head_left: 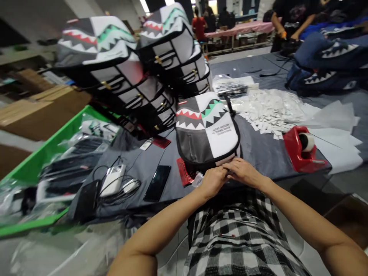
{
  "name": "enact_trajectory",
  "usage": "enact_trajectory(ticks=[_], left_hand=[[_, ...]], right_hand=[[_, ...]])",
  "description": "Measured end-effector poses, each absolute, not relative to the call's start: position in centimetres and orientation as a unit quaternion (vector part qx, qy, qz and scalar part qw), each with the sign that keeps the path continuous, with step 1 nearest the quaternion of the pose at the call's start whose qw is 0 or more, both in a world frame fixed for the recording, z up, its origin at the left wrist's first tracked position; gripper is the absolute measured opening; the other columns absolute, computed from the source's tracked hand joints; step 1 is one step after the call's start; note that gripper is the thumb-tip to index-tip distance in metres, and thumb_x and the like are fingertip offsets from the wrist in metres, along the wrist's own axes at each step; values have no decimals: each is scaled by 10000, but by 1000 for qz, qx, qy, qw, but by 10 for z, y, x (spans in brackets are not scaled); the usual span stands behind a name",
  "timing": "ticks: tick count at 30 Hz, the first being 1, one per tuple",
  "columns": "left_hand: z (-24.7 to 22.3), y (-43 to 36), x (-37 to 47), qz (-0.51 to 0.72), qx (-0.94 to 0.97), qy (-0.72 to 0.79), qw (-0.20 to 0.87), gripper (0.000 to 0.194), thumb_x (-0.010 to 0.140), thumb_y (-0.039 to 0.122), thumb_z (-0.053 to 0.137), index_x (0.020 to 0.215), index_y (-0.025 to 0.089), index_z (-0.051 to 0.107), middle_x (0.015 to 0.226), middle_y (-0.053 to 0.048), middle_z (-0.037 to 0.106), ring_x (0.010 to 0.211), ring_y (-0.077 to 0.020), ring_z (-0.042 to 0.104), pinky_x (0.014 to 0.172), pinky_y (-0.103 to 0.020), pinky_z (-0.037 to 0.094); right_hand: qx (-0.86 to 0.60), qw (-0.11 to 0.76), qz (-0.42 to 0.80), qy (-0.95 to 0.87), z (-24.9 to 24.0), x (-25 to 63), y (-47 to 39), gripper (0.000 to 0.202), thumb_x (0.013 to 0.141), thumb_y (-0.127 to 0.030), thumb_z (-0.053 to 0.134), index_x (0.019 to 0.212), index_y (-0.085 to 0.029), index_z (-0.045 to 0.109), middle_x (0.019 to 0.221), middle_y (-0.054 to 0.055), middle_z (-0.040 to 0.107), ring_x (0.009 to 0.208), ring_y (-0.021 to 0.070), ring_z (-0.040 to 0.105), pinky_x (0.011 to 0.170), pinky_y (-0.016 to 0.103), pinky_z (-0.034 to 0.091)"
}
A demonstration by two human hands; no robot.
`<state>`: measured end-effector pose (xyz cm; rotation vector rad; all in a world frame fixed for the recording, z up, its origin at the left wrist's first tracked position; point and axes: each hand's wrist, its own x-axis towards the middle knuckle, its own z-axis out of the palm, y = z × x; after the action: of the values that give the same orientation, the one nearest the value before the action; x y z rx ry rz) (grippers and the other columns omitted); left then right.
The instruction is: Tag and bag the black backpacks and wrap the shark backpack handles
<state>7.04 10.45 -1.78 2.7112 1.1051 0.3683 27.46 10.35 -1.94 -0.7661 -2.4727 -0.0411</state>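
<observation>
A small grey and white backpack (207, 130) with a shark-mouth print lies face up in front of me at the table's near edge. My left hand (214, 181) and my right hand (242, 171) meet at its near rim, fingers closed and fingertips together. What they pinch is too small or hidden to make out. Under the bag's near left corner, a red tag (184, 171) pokes out. A bit of clear plastic (197, 179) shows beside my left hand.
Stacked shark-print backpacks (115, 73) stand behind left, beside a green bin (54, 147) of wrapped goods. A phone (157, 183) and cabled white power bank (113, 180) lie left. Right are white tags (271, 111), a red tape dispenser (301, 149) and blue bags (324, 61); a co-worker stands beyond.
</observation>
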Motion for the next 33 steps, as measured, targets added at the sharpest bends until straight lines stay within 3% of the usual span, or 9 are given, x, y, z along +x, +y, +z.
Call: enact_trajectory(ticks=[3,6,10,14,18,26,30,33], left_hand=[[-33,99,27,201,919,340,6,200,1003,342,537,947,212,679,873,-47,697,858,-195,629,783,-328,468],[-52,82,-16,351,828,433,-59,168,1004,332,542,1098,265,664,1041,-54,688,940,-193,617,848,-350,467],[-71,60,-26,501,609,615,-18,245,1037,326,450,1205,229,600,1081,-73,639,915,-181,612,814,-332,492],[-66,66,-3,424,642,639,18,253,1016,405,492,1071,222,658,995,-56,647,959,-213,573,838,-358,442],[-56,84,6,345,664,663,18,318,990,445,539,822,205,663,859,-42,587,862,-210,520,767,-345,385],[-61,100,-15,350,736,579,-36,324,1028,359,470,813,197,652,808,-45,602,830,-210,500,839,-370,328],[-62,93,-14,359,737,570,-50,329,1026,407,474,864,199,671,813,-31,633,828,-199,517,853,-371,310],[-60,86,-5,376,729,572,-3,349,1018,443,486,845,194,659,789,-12,621,809,-183,527,834,-352,317]], right_hand=[[-270,240,-51,-931,-20,270,111,209,990,-267,557,1156,-158,622,844,54,679,773,196,588,806,359,469],[-259,257,-66,-929,-24,269,114,154,971,-247,587,1089,-166,645,829,51,670,778,194,581,813,356,443],[-269,291,-72,-915,-27,267,112,159,965,-263,599,1079,-161,643,815,57,666,756,199,563,804,364,430],[-270,300,-67,-912,-27,266,110,182,959,-248,606,1127,-183,628,838,49,682,761,193,583,828,368,425],[-269,297,-68,-914,-25,266,111,183,954,-254,614,1130,-205,625,821,39,683,765,196,596,824,368,432],[-284,289,-61,-912,-24,268,109,197,933,-247,627,1127,-216,642,800,32,682,757,196,605,798,368,432],[-281,294,-65,-911,-24,266,110,190,935,-222,624,1124,-202,625,804,33,679,753,193,597,803,362,431],[-278,296,-74,-911,-23,264,110,167,938,-222,622,1104,-197,623,802,34,676,750,192,593,806,359,428]])
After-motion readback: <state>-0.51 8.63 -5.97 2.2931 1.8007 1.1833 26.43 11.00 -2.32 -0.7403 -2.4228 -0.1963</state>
